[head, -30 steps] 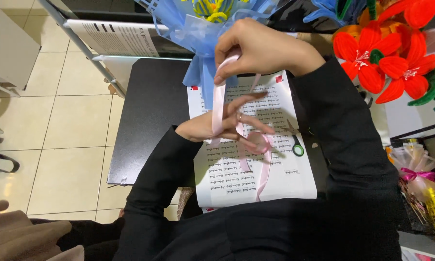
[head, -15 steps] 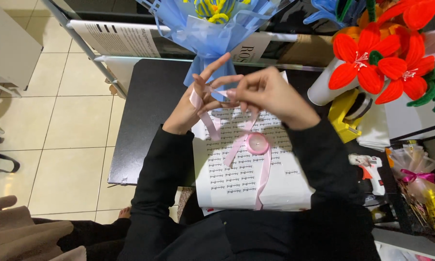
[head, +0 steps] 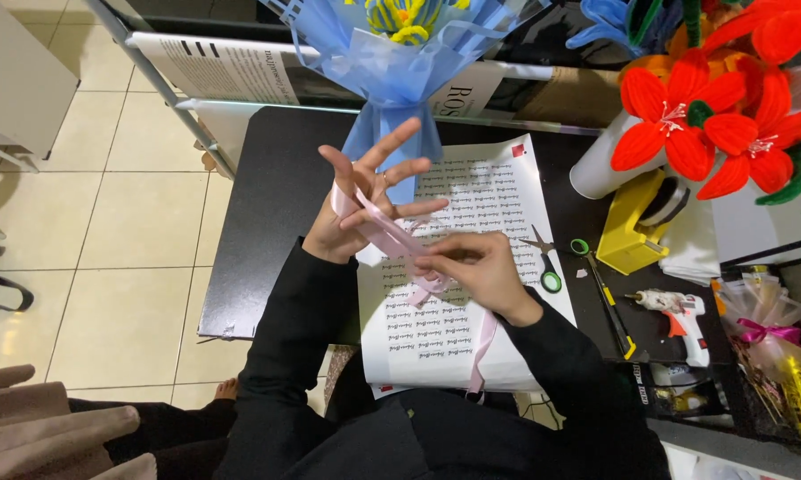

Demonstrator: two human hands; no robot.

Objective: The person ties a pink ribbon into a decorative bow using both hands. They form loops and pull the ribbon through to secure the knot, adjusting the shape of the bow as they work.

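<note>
A pale pink ribbon (head: 392, 233) is wound around my left hand (head: 365, 200), whose fingers are spread and raised above a white printed sheet (head: 472, 329). My right hand (head: 472, 267) pinches the ribbon lower down, over the sheet, and the ribbon's tail (head: 485, 342) hangs down toward my body. A blue wrapped bouquet (head: 396, 62) stands just beyond my left hand.
Green-handled scissors (head: 547, 267), a yellow tape dispenser (head: 636, 222) and a white glue gun (head: 680, 311) lie to the right on the black table (head: 272, 213). Red fuzzy flowers (head: 703, 116) stand at the back right. Tiled floor lies to the left.
My hands have moved apart: the left one rose with fingers spread, the right one dropped toward the sheet, drawing the ribbon taut between them.
</note>
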